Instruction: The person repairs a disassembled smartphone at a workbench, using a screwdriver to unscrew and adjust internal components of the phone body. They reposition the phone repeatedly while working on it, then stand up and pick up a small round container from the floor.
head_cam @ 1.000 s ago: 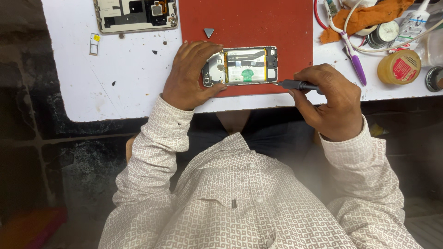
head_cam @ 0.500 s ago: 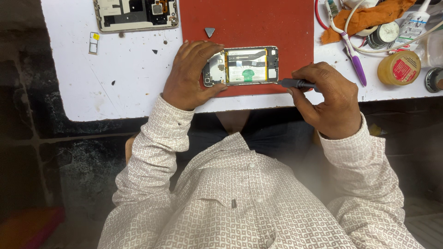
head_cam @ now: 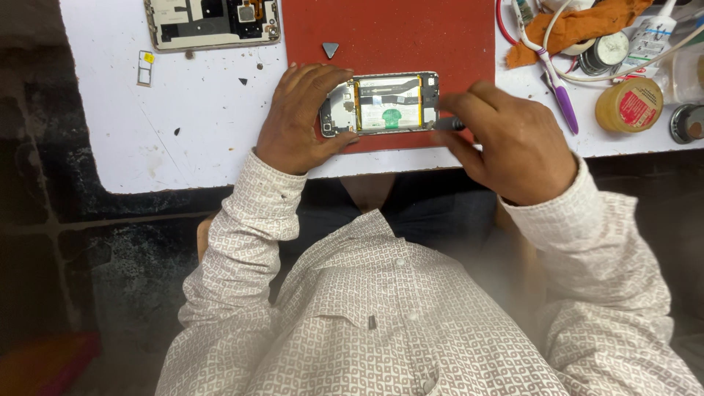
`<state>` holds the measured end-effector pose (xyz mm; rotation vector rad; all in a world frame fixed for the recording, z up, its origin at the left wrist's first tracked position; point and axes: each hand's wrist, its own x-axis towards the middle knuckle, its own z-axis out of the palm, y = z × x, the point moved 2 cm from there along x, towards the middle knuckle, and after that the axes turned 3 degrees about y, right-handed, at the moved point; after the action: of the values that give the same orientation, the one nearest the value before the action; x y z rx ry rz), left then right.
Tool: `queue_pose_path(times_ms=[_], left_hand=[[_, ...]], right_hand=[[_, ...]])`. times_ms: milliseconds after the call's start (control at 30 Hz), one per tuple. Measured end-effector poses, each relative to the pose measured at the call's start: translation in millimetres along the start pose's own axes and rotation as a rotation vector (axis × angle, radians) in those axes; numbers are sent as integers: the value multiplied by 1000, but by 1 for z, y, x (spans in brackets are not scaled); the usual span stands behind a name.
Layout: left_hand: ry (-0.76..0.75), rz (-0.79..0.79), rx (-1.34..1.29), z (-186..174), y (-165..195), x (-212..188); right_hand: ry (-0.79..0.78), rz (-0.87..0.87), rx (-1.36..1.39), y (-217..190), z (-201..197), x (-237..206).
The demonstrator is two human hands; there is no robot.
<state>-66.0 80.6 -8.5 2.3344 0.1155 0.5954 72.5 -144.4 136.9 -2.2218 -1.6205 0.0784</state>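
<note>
An opened phone [head_cam: 381, 103], its battery and circuit boards exposed, lies on a red mat [head_cam: 411, 37] near the white table's front edge. My left hand [head_cam: 297, 121] grips the phone's left end, thumb below and fingers over the top. In my right hand [head_cam: 510, 147] is a thin dark tool [head_cam: 449, 124], pinched so that its tip meets the phone's right end.
A detached phone back panel [head_cam: 213, 22] lies at the far left, with a small card tray [head_cam: 145, 67] beside it. A grey triangular pick [head_cam: 331, 49] rests on the mat. To the right are a purple toothbrush [head_cam: 561, 95], an orange cloth [head_cam: 579, 26], round tins [head_cam: 629, 105] and a bottle [head_cam: 649, 37].
My right hand has moved left with the tool, bringing its tip up against the phone's right end. My left hand keeps its grip on the phone.
</note>
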Motion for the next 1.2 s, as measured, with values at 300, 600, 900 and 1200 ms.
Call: queue_pose_path(times_ms=[300,600,900,1200], left_hand=[[109,-17,116,24,53,12],[332,-107,317,31,57,52],[305,-75,279,31,65,56],[254,-45,299,39,53,57]], right_hand=[[-4,-51,-17,-10,-4,11],[25,-52,87,5,4,9],[50,-31,81,4,5,8],[56,0,76,2,4,9]])
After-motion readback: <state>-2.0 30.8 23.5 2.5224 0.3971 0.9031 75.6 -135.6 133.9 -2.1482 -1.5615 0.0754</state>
